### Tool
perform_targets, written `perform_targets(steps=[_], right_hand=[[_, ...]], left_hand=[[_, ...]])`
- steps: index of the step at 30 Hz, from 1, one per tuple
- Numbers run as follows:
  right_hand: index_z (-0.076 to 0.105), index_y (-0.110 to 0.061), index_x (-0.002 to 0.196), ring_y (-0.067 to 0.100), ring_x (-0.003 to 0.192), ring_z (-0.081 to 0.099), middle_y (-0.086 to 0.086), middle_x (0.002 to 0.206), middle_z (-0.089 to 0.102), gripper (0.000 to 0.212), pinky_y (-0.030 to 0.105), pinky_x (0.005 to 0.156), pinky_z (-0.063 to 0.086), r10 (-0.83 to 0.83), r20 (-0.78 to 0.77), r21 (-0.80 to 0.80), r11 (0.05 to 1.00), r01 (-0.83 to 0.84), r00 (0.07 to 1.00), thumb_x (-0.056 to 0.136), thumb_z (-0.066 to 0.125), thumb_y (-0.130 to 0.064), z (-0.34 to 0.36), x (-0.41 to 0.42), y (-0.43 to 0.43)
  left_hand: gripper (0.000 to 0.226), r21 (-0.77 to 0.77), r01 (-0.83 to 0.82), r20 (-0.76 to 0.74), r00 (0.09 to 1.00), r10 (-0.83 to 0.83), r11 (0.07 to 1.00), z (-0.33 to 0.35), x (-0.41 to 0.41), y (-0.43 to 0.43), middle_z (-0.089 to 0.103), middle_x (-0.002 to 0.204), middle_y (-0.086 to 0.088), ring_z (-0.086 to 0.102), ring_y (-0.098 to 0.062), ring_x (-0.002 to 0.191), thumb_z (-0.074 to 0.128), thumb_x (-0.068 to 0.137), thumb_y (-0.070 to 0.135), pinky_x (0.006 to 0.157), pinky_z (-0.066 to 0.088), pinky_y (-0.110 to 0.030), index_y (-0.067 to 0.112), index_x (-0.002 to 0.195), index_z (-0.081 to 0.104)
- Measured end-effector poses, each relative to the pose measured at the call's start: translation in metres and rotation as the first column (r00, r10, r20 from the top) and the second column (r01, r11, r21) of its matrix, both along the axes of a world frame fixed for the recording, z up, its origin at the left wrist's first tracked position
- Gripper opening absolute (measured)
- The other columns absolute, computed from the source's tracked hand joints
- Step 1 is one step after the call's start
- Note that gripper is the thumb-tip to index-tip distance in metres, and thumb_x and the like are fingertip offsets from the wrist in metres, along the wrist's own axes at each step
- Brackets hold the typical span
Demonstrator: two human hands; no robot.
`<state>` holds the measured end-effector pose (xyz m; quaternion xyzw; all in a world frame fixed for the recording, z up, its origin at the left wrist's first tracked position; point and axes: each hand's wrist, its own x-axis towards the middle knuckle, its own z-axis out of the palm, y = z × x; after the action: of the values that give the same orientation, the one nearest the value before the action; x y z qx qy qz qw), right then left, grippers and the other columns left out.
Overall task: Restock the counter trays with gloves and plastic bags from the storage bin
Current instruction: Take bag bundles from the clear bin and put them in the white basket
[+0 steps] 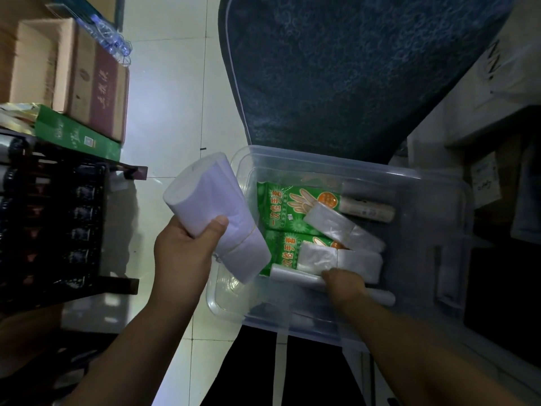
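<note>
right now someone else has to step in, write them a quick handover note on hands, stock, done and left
Left hand: holds a white bag roll above the bin's left edge.
Right hand: inside the clear storage bin, fingers on a thin clear roll.
In the bin: two green glove packs, folded clear bag bundles.
Done: one roll out.
Left: gloves, remaining bags, trays (out of view).

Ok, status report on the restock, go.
Left hand grip shut on white bag roll, beside the bin. Right hand in clear storage bin, on a clear bag roll. Nothing blocking.
</note>
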<state>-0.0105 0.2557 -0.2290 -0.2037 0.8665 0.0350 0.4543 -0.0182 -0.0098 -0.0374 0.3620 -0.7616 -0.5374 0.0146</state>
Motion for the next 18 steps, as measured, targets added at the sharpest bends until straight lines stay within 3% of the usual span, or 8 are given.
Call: perform_targets(steps=[5,8,11,14,16,18], right_hand=[[0.058,-0.021,0.106,0.027,0.101,0.063,0.007,0.11,0.066,0.022,0.034,0.083,0.049,-0.204,-0.093,-0.086,0.977,0.196,0.975,0.085,0.052,-0.022,0.051,-0.009,-0.002],[0.06,-0.017,0.107,0.029,0.1,0.063,0.008,0.11,0.067,0.024,0.034,0.081,0.049,-0.389,-0.186,-0.225,0.911,0.346,0.903,0.085,0.053,-0.024,0.093,-0.014,-0.001],[0.06,-0.014,0.11,0.032,0.099,0.062,0.009,0.11,0.067,0.028,0.034,0.075,0.048,-0.549,-0.269,-0.318,0.826,0.465,0.791,0.085,0.057,-0.025,0.145,-0.014,-0.001],[0.063,-0.016,0.098,0.032,0.085,0.063,0.009,0.093,0.07,0.02,0.034,0.064,0.047,-0.741,-0.295,-0.479,0.661,0.578,0.603,0.079,0.06,-0.022,0.204,-0.004,0.0],[0.061,-0.021,0.084,0.025,0.075,0.062,0.002,0.077,0.067,0.008,0.032,0.059,0.043,-0.837,-0.243,-0.593,0.528,0.607,0.491,0.076,0.063,-0.019,0.241,0.006,0.004],[0.055,-0.023,0.073,0.015,0.067,0.057,-0.006,0.065,0.059,0.016,0.031,0.057,0.042,-0.907,-0.139,-0.709,0.372,0.599,0.398,0.074,0.067,-0.013,0.276,0.018,0.009]], left_hand=[[0.013,-0.039,0.013,-0.037,0.999,-0.015,0.999,0.021,0.005,-0.004,0.068,0.079,0.017,0.064,0.004,0.073,0.072,0.077,0.027,0.065,0.047,-0.024,0.035,0.076,0.061],[0.017,-0.036,0.018,-0.064,0.998,-0.021,0.999,0.038,0.008,-0.003,0.065,0.076,0.017,0.061,0.007,0.065,0.071,0.077,0.024,0.059,0.043,-0.023,0.032,0.072,0.058],[0.01,0.025,0.045,-0.103,0.994,-0.042,0.999,0.055,0.013,-0.001,0.067,0.078,0.01,0.061,-0.001,0.069,0.07,0.078,0.023,0.058,0.043,-0.025,0.025,0.075,0.061],[0.01,0.106,0.086,-0.152,0.986,-0.07,0.991,0.076,0.018,0.005,0.068,0.078,0.006,0.062,-0.01,0.071,0.07,0.079,0.024,0.056,0.042,-0.026,0.02,0.076,0.062],[0.011,0.163,0.135,-0.186,0.977,-0.104,0.977,0.09,0.02,0.012,0.067,0.078,0.006,0.062,-0.014,0.072,0.071,0.079,0.026,0.057,0.043,-0.028,0.021,0.076,0.061],[0.014,0.232,0.189,-0.208,0.968,-0.142,0.954,0.104,0.019,0.024,0.068,0.082,0.005,0.063,-0.016,0.075,0.072,0.075,0.033,0.061,0.048,-0.031,0.024,0.079,0.061]])
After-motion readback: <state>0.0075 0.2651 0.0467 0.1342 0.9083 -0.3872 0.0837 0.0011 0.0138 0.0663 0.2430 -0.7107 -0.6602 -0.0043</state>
